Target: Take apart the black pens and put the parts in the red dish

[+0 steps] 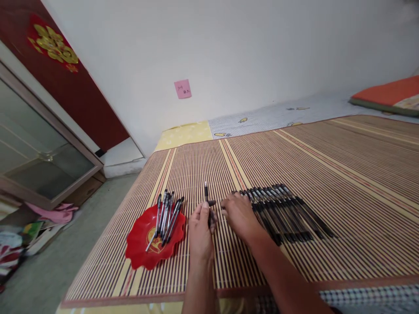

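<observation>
My left hand [201,220] is closed around a pen [206,192] with a dark grip, its clear end pointing up toward the wall. A short black piece, perhaps a pen cap [212,203], sticks out sideways from the same fingers. Just to the right, my right hand [238,213] is over the mat with loosely bent fingers apart, and I see nothing in them. It is close to the left end of a row of black pens [288,213] lying side by side. On the left, a red scalloped plate [137,244] holds several clear pens with black caps [168,216].
A striped bamboo mat [196,161] covers the bed. Yellow and checked bedding [186,133] shows along the wall, with an orange cushion [389,93] at far right. A pink note [182,89] is on the wall. Past the bed's left edge are the floor and a glass-paned frame [42,144].
</observation>
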Available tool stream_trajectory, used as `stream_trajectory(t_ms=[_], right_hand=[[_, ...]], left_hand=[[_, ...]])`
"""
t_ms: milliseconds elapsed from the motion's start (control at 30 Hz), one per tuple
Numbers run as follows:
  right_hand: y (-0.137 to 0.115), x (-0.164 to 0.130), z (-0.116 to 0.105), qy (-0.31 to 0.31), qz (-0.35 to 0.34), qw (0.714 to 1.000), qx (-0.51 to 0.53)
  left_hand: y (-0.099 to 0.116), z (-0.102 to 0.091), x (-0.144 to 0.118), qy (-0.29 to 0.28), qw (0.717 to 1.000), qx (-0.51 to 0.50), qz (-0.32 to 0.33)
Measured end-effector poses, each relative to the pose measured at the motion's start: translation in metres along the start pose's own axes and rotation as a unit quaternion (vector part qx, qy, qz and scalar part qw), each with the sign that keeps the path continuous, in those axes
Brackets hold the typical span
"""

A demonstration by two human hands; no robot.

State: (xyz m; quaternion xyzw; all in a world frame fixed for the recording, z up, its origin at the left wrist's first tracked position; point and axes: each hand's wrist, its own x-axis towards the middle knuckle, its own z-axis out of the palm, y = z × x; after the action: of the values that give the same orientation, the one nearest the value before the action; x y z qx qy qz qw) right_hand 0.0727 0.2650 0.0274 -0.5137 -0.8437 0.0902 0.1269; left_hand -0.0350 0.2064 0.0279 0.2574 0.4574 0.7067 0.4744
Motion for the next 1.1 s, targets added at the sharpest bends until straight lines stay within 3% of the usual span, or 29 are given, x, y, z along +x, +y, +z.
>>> stream_trajectory(t_ms=[167, 333, 433, 500, 600, 700, 767, 833, 967, 1100], right_hand=[[-0.011, -0.004, 0.004, -0.007, -0.003, 0.999, 0.043], [-0.007, -0.003, 0.009, -0.005, 0.000, 0.997, 0.082], [0.004, 0.002, 0.004, 0.058, 0.010, 0.979, 0.193], [0.013, 0.005, -0.004, 0.131, 0.029, 0.926, 0.354], [0.024, 0.007, -0.017, 0.196, 0.062, 0.783, 0.588], [0.027, 0.005, -0.028, 0.231, 0.068, 0.655, 0.716], [0.026, 0.003, -0.034, 0.246, 0.059, 0.608, 0.752], [0.024, 0.001, -0.039, 0.248, 0.049, 0.590, 0.767], [0.021, -0.001, -0.044, 0.221, 0.035, 0.581, 0.782], [0.022, -0.003, -0.045, 0.191, 0.026, 0.617, 0.763]], left_hand=[[0.001, 0.000, -0.001, -0.003, 1.000, -0.012, 0.004], [0.000, -0.002, -0.001, -0.013, 1.000, 0.006, 0.017], [0.000, -0.002, 0.000, -0.020, 0.999, 0.029, 0.023], [-0.001, -0.002, -0.001, -0.025, 0.999, 0.039, 0.016], [0.000, 0.000, -0.002, -0.035, 0.998, 0.060, 0.009], [0.000, 0.003, -0.004, -0.045, 0.994, 0.096, 0.012], [0.000, 0.004, -0.005, -0.055, 0.991, 0.121, 0.019], [0.000, 0.005, -0.006, -0.062, 0.989, 0.134, 0.024], [-0.001, 0.006, -0.007, -0.074, 0.988, 0.133, 0.017], [-0.002, 0.006, -0.006, -0.078, 0.989, 0.129, 0.013]])
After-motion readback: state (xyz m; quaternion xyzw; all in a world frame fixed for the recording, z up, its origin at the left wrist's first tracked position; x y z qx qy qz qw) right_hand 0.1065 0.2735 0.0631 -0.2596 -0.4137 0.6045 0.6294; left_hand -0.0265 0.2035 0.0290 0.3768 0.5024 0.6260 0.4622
